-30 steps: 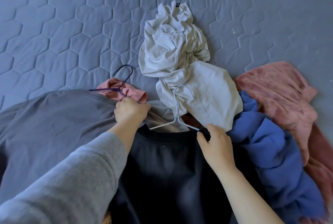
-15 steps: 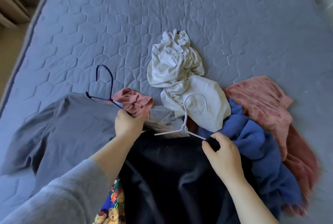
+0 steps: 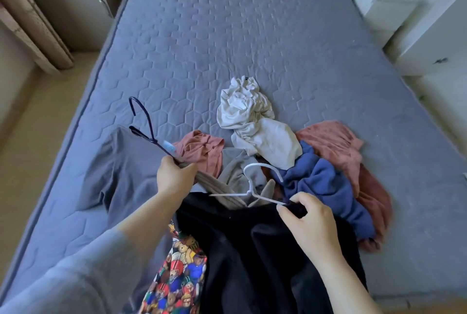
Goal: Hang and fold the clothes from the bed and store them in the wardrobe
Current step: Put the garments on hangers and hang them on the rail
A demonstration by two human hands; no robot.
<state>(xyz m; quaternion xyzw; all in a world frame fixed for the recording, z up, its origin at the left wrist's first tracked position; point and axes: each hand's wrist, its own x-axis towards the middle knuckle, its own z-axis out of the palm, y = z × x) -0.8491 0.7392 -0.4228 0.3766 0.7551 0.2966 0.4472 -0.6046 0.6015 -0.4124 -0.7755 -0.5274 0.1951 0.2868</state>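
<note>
And the view is pulling back now, the whole bed (image 3: 227, 48) coming into sight. Over at nine o'clock the grey shirt (image 3: 121, 162) is lying spread flat. Just right of it the dark hanger (image 3: 149, 131) is coming up off the cover, hook tipping toward eleven o'clock, where a second ago it was lying low by the pink top (image 3: 199, 151). The left hand (image 3: 174, 179) is wrapping its fingers tight round that hanger's lower end, with what looks like a fold of beige cloth (image 3: 217, 187) in the same grip. At centre the white hanger (image 3: 250, 187) is sitting at the neck of the black top (image 3: 252, 250), hook pointing to twelve. The right hand (image 3: 305, 215), at five o'clock, is pinching the hanger's right tip between thumb and forefinger, the other fingers loosely curled. I'm reading this as one top getting hung, with the blue jumper (image 3: 321, 187) at three o'clock waiting its turn
</note>
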